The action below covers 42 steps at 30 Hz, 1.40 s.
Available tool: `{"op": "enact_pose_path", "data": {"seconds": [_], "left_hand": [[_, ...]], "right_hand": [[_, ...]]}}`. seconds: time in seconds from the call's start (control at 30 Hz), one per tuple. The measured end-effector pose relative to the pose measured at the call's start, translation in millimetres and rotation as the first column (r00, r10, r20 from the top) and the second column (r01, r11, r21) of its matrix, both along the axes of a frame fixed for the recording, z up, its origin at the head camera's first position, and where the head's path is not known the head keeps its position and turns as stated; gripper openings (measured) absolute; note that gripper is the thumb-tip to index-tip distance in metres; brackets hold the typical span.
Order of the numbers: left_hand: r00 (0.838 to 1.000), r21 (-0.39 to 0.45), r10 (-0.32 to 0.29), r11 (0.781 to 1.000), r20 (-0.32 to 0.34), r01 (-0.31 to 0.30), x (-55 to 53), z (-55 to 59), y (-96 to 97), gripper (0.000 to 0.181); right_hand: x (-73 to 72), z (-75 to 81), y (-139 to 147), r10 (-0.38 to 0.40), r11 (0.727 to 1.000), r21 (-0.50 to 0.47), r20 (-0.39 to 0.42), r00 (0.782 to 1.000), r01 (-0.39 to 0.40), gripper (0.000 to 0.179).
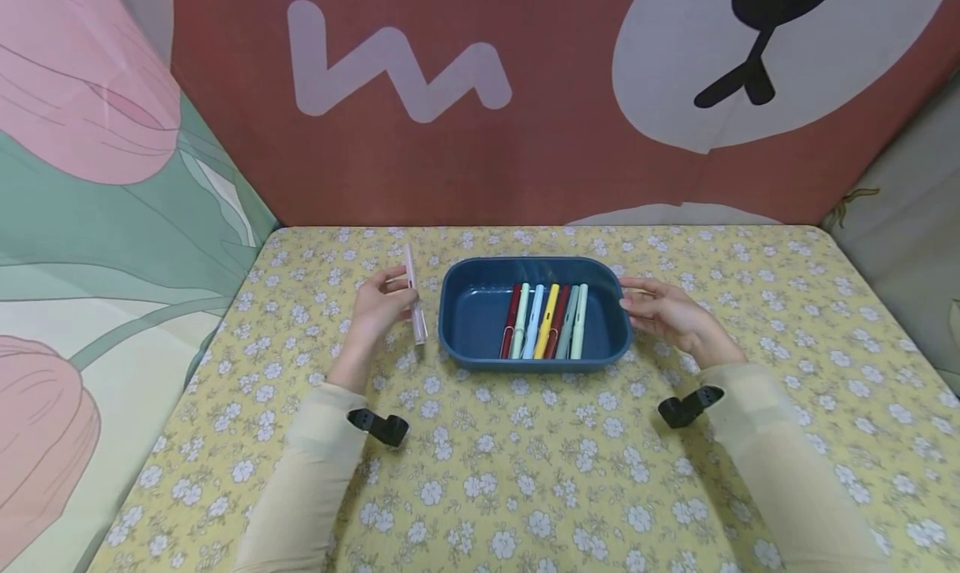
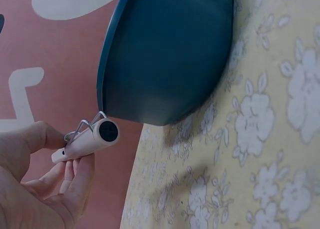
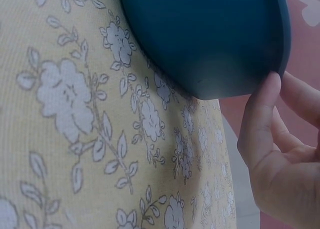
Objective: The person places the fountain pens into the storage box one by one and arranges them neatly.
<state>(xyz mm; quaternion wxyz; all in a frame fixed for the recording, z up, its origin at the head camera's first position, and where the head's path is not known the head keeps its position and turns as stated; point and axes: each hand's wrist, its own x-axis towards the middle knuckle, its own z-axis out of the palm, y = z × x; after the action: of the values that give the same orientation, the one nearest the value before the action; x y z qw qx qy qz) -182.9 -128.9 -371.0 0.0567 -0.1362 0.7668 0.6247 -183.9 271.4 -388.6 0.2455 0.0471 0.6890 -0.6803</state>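
Note:
A pale pink pen (image 1: 415,302) with a wire clip is pinched between the thumb and fingers of my left hand (image 1: 380,306), just left of a dark blue tray (image 1: 472,362). In the left wrist view, the dark round end of the pink pen (image 2: 90,140) faces the camera, near the tray's outer wall (image 2: 165,54). My right hand (image 1: 667,313) holds the tray's right rim with thumb and fingertips, as the right wrist view shows by the thumb (image 3: 262,109) at the rim. Several pens (image 1: 551,321) lie side by side inside the tray, among them dark red, yellow, light blue and green ones.
A yellow cloth with white flowers (image 1: 480,473) covers the table under the tray. Behind it stands a red-brown printed backdrop (image 1: 450,164); a floral panel (image 1: 112,248) borders the left side. Each wrist carries a small black camera mount, such as the left one (image 1: 378,427).

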Motion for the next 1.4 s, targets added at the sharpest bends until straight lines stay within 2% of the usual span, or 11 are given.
{"op": "enact_pose_path", "data": {"seconds": [0.37,0.63,1.03,1.4], "left_hand": [[1.0,0.018,-0.006,1.0,-0.02,0.006,2.3,8.3,13.6,0.055],[0.998,0.033,-0.031,0.999,-0.053,0.033,1.4,12.1,24.6,0.054],[0.991,0.047,-0.123,0.991,-0.045,0.125,2.1,13.5,43.1,0.053],[0.985,0.034,-0.163,0.986,-0.056,0.165,1.3,12.0,59.3,0.053]], "right_hand": [[0.0,-0.7,-0.3,0.009,1.0,0.009,-0.01,1.0,-0.009,0.065],[-0.4,-1.2,-0.3,0.017,1.0,0.018,-0.015,1.0,-0.016,0.066],[1.2,-0.1,-0.7,0.02,0.999,0.032,-0.022,1.0,-0.019,0.069],[1.2,-0.3,-0.5,0.016,1.0,0.011,-0.016,1.0,-0.015,0.067]]}}
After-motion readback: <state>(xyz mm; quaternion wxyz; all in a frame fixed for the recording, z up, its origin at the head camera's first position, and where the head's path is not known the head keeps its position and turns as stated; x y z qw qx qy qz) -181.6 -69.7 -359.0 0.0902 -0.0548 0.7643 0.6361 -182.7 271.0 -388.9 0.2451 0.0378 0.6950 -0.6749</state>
